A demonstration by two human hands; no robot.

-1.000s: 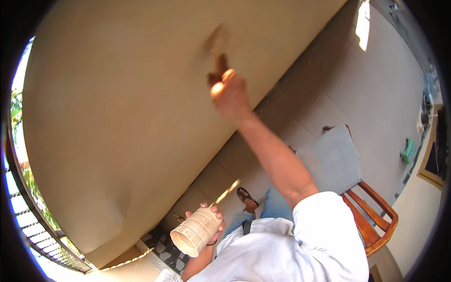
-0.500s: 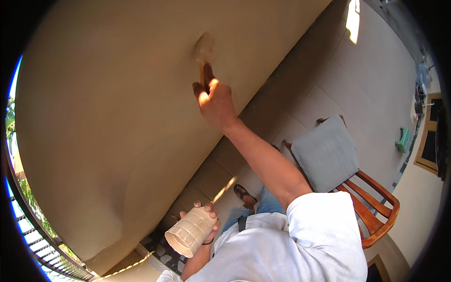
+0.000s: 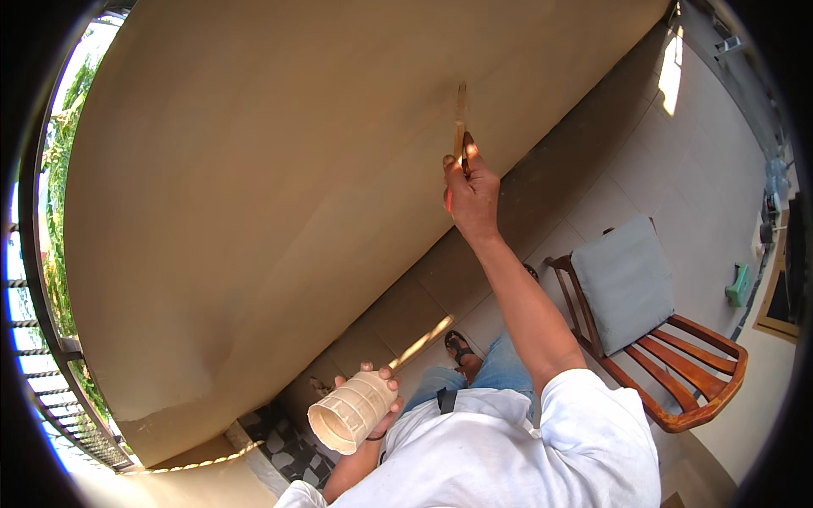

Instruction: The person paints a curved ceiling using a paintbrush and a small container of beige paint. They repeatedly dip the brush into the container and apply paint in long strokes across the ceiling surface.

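Observation:
My right hand (image 3: 476, 193) grips the handle of a paintbrush (image 3: 461, 118) with an orange-red end below the fingers. The brush is seen edge-on, its bristle tip at the beige wall (image 3: 254, 169). Lower down, my left hand (image 3: 391, 398) wraps round a cream-coloured, ribbed plastic cup (image 3: 347, 412) with a paint-smeared look. That cup is tilted, its mouth facing away from my palm. What lies inside it cannot be made out. A darker, uneven patch shows at the wall's lower left end.
A wooden chair (image 3: 690, 372) with a grey cushion (image 3: 625, 284) stands to my right on the tiled floor (image 3: 584, 190). Farther right is a small green stool (image 3: 738, 286). A black railing (image 3: 63, 406) with plants behind it runs along the left.
My right hand has moved right along the wall with the paintbrush, which has turned from its broad face to its edge. The view has shifted; the left hand still holds the cup.

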